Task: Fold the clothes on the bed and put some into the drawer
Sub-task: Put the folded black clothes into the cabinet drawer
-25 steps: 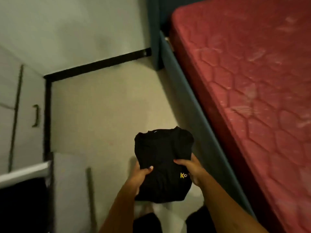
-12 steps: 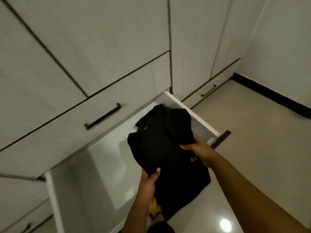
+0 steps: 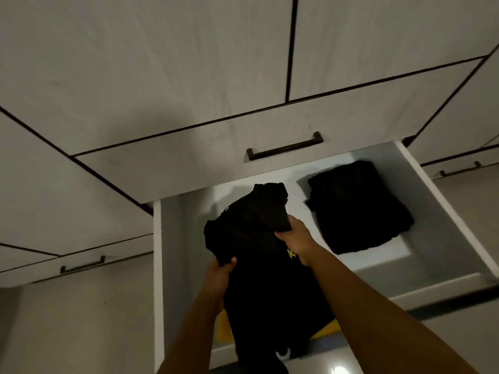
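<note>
A folded black shirt (image 3: pixel 259 255) with a small yellow print hangs over the open white drawer (image 3: pixel 421 190). My left hand (image 3: pixel 220 273) grips its left edge and my right hand (image 3: pixel 295 238) grips its right edge near the collar. The shirt's lower part droops toward the drawer's front. Something yellow (image 3: pixel 222 325) shows beneath it in the drawer. A second folded black garment (image 3: pixel 356 206) lies flat on the drawer's right side, apart from the one I hold.
White wardrobe doors rise above the drawer, and a shut drawer with a dark handle (image 3: pixel 285 148) sits just over the open one. More shut drawers with handles (image 3: pixel 82 265) flank it low on both sides. Glossy floor (image 3: pixel 378 357) lies below.
I have turned from the bed to face the wardrobe squarely. The shirt has moved further over the open drawer, and the second black garment inside has come into view.
</note>
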`<state>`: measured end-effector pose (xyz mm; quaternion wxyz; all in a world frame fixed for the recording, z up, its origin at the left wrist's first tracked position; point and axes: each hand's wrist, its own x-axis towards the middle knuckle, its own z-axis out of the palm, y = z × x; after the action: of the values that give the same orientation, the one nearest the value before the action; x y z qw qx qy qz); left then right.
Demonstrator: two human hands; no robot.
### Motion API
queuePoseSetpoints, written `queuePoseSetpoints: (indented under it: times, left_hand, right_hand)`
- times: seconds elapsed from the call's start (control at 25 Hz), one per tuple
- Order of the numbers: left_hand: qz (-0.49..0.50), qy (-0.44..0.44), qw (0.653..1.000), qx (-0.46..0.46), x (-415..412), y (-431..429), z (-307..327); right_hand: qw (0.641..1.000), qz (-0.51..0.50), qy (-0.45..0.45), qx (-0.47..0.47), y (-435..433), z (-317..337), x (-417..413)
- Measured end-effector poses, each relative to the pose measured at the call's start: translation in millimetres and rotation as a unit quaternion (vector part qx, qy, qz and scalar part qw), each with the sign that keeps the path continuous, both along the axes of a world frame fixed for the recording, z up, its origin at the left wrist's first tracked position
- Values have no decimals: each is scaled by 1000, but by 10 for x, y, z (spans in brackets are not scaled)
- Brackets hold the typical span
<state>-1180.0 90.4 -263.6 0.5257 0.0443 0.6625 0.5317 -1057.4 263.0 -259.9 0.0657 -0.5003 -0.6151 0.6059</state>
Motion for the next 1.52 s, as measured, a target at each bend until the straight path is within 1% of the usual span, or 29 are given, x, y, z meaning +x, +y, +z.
queuePoseSetpoints:
  times: [0.08,0.16,0.28,0.36,0.4,0.48,0.52,0.6,0.64,0.68,0.72,0.76,0.88,0.92,0.96,1.0,1.04,1.08,1.12,1.2,1.28,1.32,1.44,1.52]
  left_hand:
    - [3,14,999,-30,-235,133,-112]
    - [-1,51,997,-56,-447,270,-317]
    - [-11,151,983,-107,-701,440,-662]
    - [-20,215,960,-178,-748,454,-761]
    - [-50,252,944,-208,-730,408,-817]
    - [-160,313,907,-231,-580,221,-927]
    - [-220,325,887,-244,-457,99,-951]
    - [-296,337,854,-263,-130,-198,-943]
    - [-323,341,843,-260,39,-339,-928]
    - [-338,339,841,-252,248,-480,-847]
    - [-347,343,836,-249,445,-611,-767]
    - [-355,364,822,-255,632,-721,-634]
    - [-351,491,753,-261,1037,-945,-247]
    - [-355,522,736,-244,1101,-985,-189]
    - [-362,552,716,-227,1131,-1012,-155]
    - [-364,581,695,-219,1139,-1034,-165]
    - [-361,593,688,-213,1131,-1043,-184]
    - [-363,585,694,-211,1130,-1040,-202]
    - [-353,588,698,-204,1138,-1042,-242]
    - [-331,598,704,-193,1128,-1043,-332]
    - [-309,607,708,-188,1072,-991,-357]
    - [-303,616,704,-185,1021,-941,-361]
    - [-286,637,693,-182,806,-697,-341]
    - [-268,669,671,-174,591,-501,-368]
  right_hand:
    - [1000,7,-17,11,113,-137,-294]
    - [999,10,-42,24,224,-318,-549]
    - [995,7,-88,51,357,-663,-750]
    - [985,40,-157,58,403,-852,-743]
    - [976,71,-196,64,397,-922,-712]
    - [955,149,-248,69,302,-988,-608]
    - [942,196,-265,59,232,-1002,-547]
    - [915,283,-285,33,14,-956,-403]
    - [912,300,-279,33,-123,-931,-320]
    - [910,308,-276,41,-307,-851,-212]
    - [908,314,-270,57,-496,-781,-84]
    - [903,326,-268,76,-697,-691,66]
    - [872,391,-272,113,-1195,-466,609]
    - [865,396,-276,135,-1296,-388,779]
    - [853,404,-274,186,-1347,-323,910]
    - [824,428,-270,253,-1361,-270,1008]
    - [794,452,-259,315,-1364,-239,1073]
    - [768,469,-244,361,-1361,-225,1116]
    - [763,463,-226,391,-1369,-240,1141]
    - [780,412,-200,427,-1408,-278,1127]
    - [776,371,-201,469,-1365,-338,1058]
    - [770,356,-204,489,-1311,-372,1018]
    - [771,313,-193,520,-1053,-422,796]
    - [775,279,-169,541,-861,-410,577]
